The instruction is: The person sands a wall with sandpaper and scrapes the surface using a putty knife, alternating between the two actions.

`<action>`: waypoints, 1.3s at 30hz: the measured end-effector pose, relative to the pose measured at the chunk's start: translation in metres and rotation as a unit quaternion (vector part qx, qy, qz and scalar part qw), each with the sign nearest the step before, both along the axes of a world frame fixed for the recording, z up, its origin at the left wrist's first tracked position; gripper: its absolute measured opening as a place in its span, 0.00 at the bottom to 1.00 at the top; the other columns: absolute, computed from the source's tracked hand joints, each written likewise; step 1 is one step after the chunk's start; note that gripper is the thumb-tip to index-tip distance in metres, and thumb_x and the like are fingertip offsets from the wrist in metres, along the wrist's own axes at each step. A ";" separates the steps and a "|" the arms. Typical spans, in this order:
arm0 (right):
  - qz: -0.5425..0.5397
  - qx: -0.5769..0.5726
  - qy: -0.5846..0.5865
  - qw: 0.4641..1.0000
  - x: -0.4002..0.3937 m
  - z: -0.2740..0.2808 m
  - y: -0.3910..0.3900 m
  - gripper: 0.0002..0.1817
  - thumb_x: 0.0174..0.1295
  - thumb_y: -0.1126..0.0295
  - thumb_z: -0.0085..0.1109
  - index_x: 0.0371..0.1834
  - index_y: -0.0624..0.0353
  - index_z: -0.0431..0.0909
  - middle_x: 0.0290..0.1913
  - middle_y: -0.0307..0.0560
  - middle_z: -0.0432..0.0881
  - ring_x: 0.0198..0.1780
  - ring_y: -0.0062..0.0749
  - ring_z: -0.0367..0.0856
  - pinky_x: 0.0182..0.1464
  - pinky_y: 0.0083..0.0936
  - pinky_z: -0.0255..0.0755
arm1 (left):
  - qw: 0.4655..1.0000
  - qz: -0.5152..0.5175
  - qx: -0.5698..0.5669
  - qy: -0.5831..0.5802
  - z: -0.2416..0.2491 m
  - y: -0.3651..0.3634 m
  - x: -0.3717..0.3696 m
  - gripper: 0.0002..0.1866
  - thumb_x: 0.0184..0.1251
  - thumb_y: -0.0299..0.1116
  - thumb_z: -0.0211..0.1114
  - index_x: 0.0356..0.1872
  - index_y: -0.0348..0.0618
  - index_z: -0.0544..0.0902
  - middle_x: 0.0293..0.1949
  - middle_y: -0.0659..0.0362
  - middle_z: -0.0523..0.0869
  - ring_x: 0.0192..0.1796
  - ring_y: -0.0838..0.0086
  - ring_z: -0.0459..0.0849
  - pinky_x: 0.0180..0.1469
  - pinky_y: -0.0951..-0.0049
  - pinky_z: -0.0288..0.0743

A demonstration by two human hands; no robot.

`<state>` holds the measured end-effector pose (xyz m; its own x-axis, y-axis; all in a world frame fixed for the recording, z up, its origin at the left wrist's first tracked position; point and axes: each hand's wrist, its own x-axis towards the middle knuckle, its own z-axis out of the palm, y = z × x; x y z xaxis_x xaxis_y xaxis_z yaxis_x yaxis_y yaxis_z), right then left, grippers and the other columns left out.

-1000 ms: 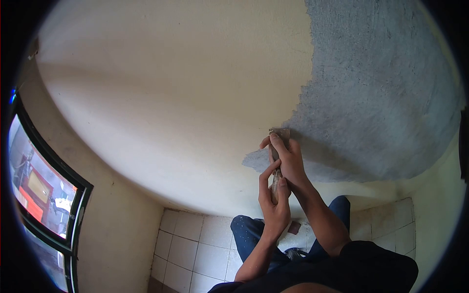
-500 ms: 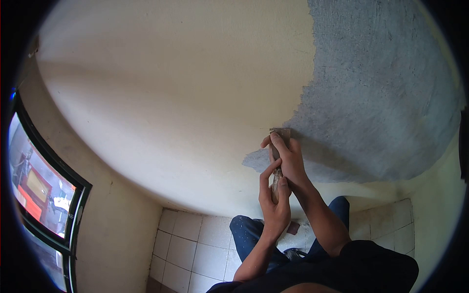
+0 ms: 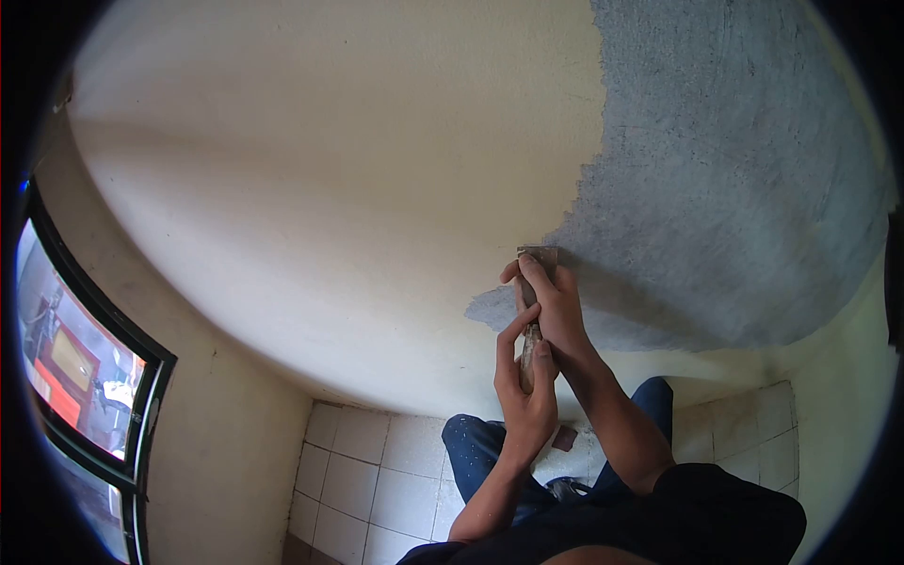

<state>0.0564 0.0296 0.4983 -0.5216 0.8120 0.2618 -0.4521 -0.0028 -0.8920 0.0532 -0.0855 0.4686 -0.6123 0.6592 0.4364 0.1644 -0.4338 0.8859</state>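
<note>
A scraper [image 3: 546, 254] with a flat metal blade rests against the wall, its blade at the ragged border between cream paint [image 3: 377, 188] and a bare grey patch [image 3: 725, 188]. My right hand [image 3: 556, 299] grips it near the blade, the fingers partly over the metal. Lower down, my left hand [image 3: 527, 386] is wrapped round the worn handle [image 3: 528, 358]. The two hands touch or nearly touch. A narrow tongue of grey reaches left of the blade.
A dark-framed window [image 3: 94, 348] is at the far left, in the side wall. Below are white floor tiles [image 3: 395, 485], my bent knees in blue trousers [image 3: 476, 447], and a small reddish-brown piece [image 3: 565, 438] on the floor. A dark object [image 3: 894, 282] stands at the right edge.
Both hands and the scraper have shifted very slightly to the left. The grip looks the same, and the grey patch shows no clear difference.
</note>
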 end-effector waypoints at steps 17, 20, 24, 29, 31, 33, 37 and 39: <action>0.016 -0.055 0.029 0.998 -0.004 0.000 -0.005 0.21 0.81 0.58 0.52 0.36 0.62 0.84 0.22 0.32 0.71 0.21 0.15 0.66 0.23 0.22 0.59 | 0.999 0.021 -0.003 0.043 0.004 -0.002 -0.008 0.20 0.82 0.25 0.52 0.71 0.36 0.74 0.24 0.70 0.72 0.25 0.90 0.65 0.29 0.83 0.57; 0.012 -0.036 0.036 0.999 -0.005 0.001 -0.003 0.21 0.82 0.59 0.51 0.35 0.62 0.84 0.21 0.32 0.70 0.20 0.15 0.65 0.23 0.22 0.59 | 0.998 0.030 0.005 0.046 0.004 0.002 -0.007 0.20 0.82 0.24 0.52 0.71 0.36 0.74 0.25 0.69 0.73 0.26 0.90 0.65 0.29 0.83 0.59; 0.013 -0.022 0.034 0.999 -0.004 -0.001 -0.002 0.21 0.82 0.60 0.50 0.34 0.62 0.83 0.19 0.32 0.70 0.19 0.15 0.65 0.22 0.22 0.60 | 0.998 0.041 0.000 0.058 -0.002 0.004 -0.010 0.19 0.83 0.25 0.53 0.70 0.36 0.75 0.26 0.69 0.74 0.26 0.90 0.66 0.30 0.84 0.60; 0.005 0.011 0.022 1.000 -0.004 -0.005 -0.001 0.22 0.83 0.59 0.50 0.33 0.61 0.82 0.19 0.32 0.71 0.20 0.15 0.68 0.23 0.22 0.61 | 0.998 0.039 0.003 0.040 -0.013 0.007 -0.014 0.18 0.83 0.26 0.53 0.69 0.37 0.75 0.28 0.69 0.75 0.26 0.90 0.65 0.29 0.83 0.59; 0.000 0.026 0.025 0.999 -0.008 -0.009 0.000 0.22 0.83 0.58 0.50 0.33 0.61 0.82 0.19 0.32 0.71 0.20 0.15 0.68 0.23 0.22 0.61 | 0.999 0.036 0.003 0.035 -0.015 0.007 -0.018 0.18 0.84 0.26 0.53 0.69 0.37 0.75 0.28 0.69 0.75 0.26 0.90 0.64 0.29 0.82 0.58; -0.005 0.038 0.032 0.999 -0.011 -0.015 0.004 0.22 0.84 0.58 0.50 0.33 0.61 0.82 0.18 0.32 0.71 0.19 0.14 0.68 0.23 0.22 0.61 | 0.999 0.032 -0.003 0.031 -0.021 0.008 -0.021 0.18 0.84 0.26 0.53 0.69 0.37 0.76 0.28 0.69 0.75 0.26 0.90 0.64 0.29 0.82 0.57; -0.004 0.040 0.054 0.998 -0.014 -0.019 0.005 0.22 0.83 0.58 0.50 0.33 0.60 0.82 0.19 0.32 0.71 0.20 0.14 0.67 0.24 0.21 0.61 | 0.999 0.021 -0.005 0.029 -0.028 0.010 -0.025 0.17 0.84 0.27 0.54 0.68 0.37 0.76 0.27 0.70 0.74 0.26 0.91 0.64 0.28 0.83 0.56; -0.006 0.039 0.055 0.998 -0.016 -0.022 0.006 0.22 0.83 0.57 0.51 0.32 0.60 0.82 0.19 0.31 0.71 0.20 0.14 0.67 0.24 0.21 0.61 | 0.999 0.024 -0.002 0.029 -0.029 0.011 -0.026 0.17 0.85 0.28 0.54 0.68 0.37 0.76 0.27 0.70 0.75 0.26 0.91 0.64 0.29 0.83 0.56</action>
<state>0.0407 0.0360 0.4766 -0.4768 0.7924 0.3804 -0.5477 0.0708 -0.8337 0.0276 -0.0745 0.4400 -0.6168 0.6323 0.4689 0.2354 -0.4202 0.8764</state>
